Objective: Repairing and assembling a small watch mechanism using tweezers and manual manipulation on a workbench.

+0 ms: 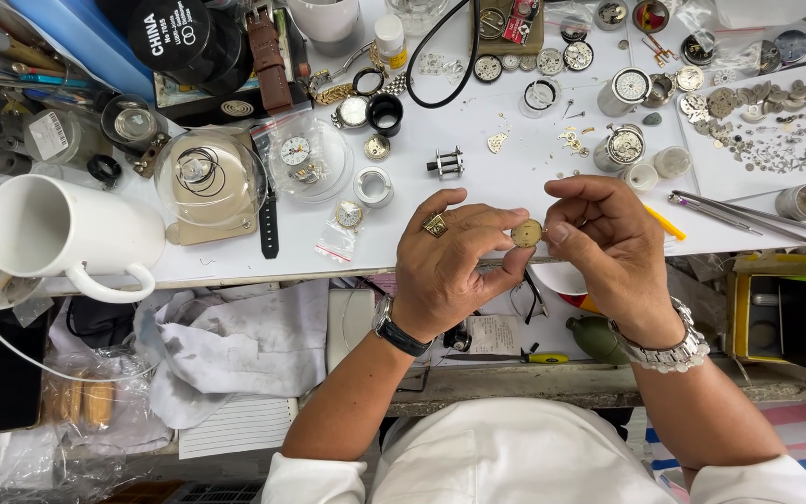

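A small round gold-coloured watch dial (527,233) is pinched between the fingertips of both my hands, just above the front edge of the white worktop (478,201). My left hand (450,266) wears a gold ring and a dark wristwatch. On my right hand (608,252) the wrist carries a silver metal watch, and its thumb and forefinger grip the dial's right side. A yellow-handled tool (666,223) lies just behind my right hand.
A white mug (62,233) lies at the left. Domed clear covers (212,177), a black watch strap (270,219), a brown leather strap (268,56), several watch movements (623,145) and a sheet of tiny metal parts (776,131) crowd the worktop. Tweezers (748,217) lie right.
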